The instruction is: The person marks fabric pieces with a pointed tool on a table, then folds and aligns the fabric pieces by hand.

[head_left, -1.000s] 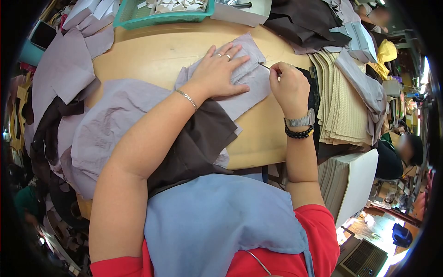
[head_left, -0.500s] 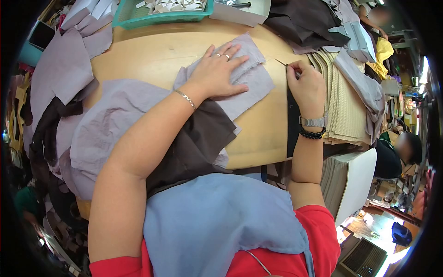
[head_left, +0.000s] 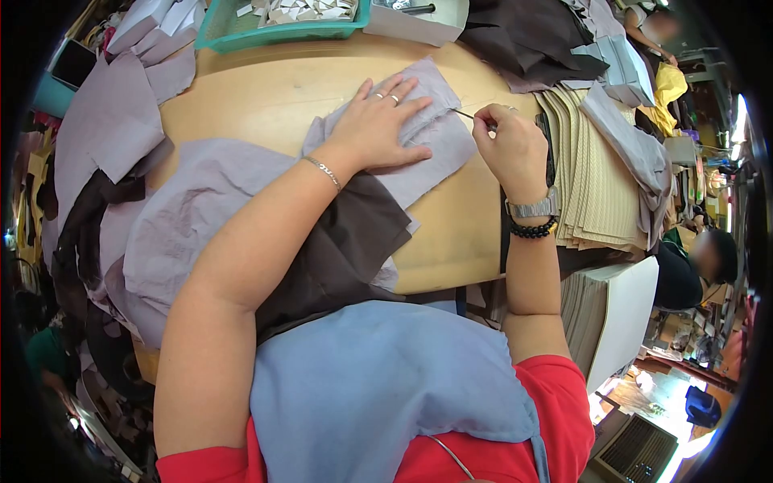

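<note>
My left hand (head_left: 380, 129) lies flat with spread fingers, pressing a pale mauve piece of thin material (head_left: 447, 153) onto the wooden table (head_left: 459, 229). Between the fingertips of my right hand (head_left: 513, 151) is a thin, dark, pointed tool (head_left: 461, 113), like an awl; its rear end is hidden in my grip. Its tip is at the right edge of a folded strip on the mauve piece; whether it touches cannot be made out. Under my left forearm, dark brown material (head_left: 342, 241) and more mauve material (head_left: 201, 189) lie crumpled.
A teal tray (head_left: 282, 36) of small pale pieces stands at the back beside a white box (head_left: 423, 24). Stacked cream textured sheets (head_left: 592, 177) lie to the right, with a thick white stack (head_left: 608, 322) below. Other people sit at the far right.
My right hand has moved left, bringing the tool's tip from over the bare table to the edge of the mauve piece. My left hand stays in place.
</note>
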The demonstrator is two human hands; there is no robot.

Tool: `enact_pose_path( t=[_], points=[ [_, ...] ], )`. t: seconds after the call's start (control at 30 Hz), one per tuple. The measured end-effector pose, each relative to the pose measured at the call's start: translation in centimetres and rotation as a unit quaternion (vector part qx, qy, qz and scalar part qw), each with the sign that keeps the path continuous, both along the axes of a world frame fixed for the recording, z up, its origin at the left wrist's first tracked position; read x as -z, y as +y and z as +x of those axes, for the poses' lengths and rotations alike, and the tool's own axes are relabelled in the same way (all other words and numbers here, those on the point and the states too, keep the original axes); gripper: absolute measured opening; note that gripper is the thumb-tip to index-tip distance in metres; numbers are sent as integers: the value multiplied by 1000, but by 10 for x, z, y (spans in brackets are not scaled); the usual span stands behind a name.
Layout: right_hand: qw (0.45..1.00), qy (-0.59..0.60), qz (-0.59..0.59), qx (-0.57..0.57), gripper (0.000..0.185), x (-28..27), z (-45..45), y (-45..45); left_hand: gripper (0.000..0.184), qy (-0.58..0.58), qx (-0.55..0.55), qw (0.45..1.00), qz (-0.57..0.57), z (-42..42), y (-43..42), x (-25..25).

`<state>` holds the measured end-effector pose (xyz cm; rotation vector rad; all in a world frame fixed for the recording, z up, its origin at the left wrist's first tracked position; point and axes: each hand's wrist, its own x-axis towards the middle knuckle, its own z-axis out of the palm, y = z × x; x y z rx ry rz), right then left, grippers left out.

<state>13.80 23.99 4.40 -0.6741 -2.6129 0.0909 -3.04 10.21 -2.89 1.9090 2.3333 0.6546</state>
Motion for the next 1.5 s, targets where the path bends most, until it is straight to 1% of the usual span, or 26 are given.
enact_pose_path(
  t=[0.13,0.23,0.43,0.53,0.63,0.73,0.83,0.87,0.9,0.93,0.97,1.0,1.07,1.1,1.13,1.17,1.2,1.27,1.3,1.4,1.43,1.5],
  points=[
    [1000,-16,2,3,8,2,-3,-1,82,-4,-2,1000,-3,0,-1,-2],
    [999,-19,40,9,9,5,-5,3,81,-5,-3,1000,-4,0,-1,-2],
    [996,-52,57,41,9,7,-7,7,80,-9,0,1000,-2,0,-1,-3],
    [996,-65,30,57,10,6,-8,9,79,-9,0,1000,-1,0,-1,-2],
    [996,-56,21,67,10,8,-7,8,79,-8,-1,1000,-1,0,-1,-3],
    [997,-21,27,71,12,18,-4,13,79,-8,-1,1000,-3,0,-1,-3],
    [994,32,-33,98,13,14,-1,12,80,-9,-1,1000,-8,-1,-2,-3],
    [985,83,-132,71,14,17,2,14,81,-10,0,1000,-8,-1,-1,-3],
    [963,132,-230,44,15,23,6,18,81,-17,0,1000,-10,-1,-1,-3],
    [928,181,-326,15,15,24,10,20,81,-24,1,1000,-11,-1,0,-3],
    [859,207,-468,-11,19,24,17,19,80,-30,0,999,-14,-2,0,-4],
    [798,251,-548,-32,21,23,23,15,79,-68,13,998,3,-4,-1,-5],
    [644,329,-687,-72,25,17,31,3,76,-143,36,988,33,-9,-7,-14],
    [574,345,-738,-81,38,12,36,0,74,-136,41,990,22,-12,-15,-17],
    [518,353,-770,-118,50,9,43,-4,72,-130,47,990,9,-12,-28,-35],
    [499,350,-780,-143,53,8,48,-8,70,-122,55,991,-4,-11,-40,-46],
    [480,347,-788,-169,56,8,51,-11,69,-105,37,993,-30,-8,-52,-48],
    [480,328,-797,-166,56,3,51,-22,67,-72,-1,995,-75,-1,-75,-54],
    [481,316,-801,-166,56,2,50,-27,68,-61,-20,996,-61,4,-83,-44],
    [499,297,-790,-195,52,13,41,-31,67,-78,-67,992,-72,15,-94,-30],
    [514,288,-784,-195,48,18,38,-32,71,-72,-68,993,-60,14,-95,-24],
    [480,301,-792,-230,43,39,36,-26,75,-68,-69,993,-67,15,-95,-25]
  ],
)
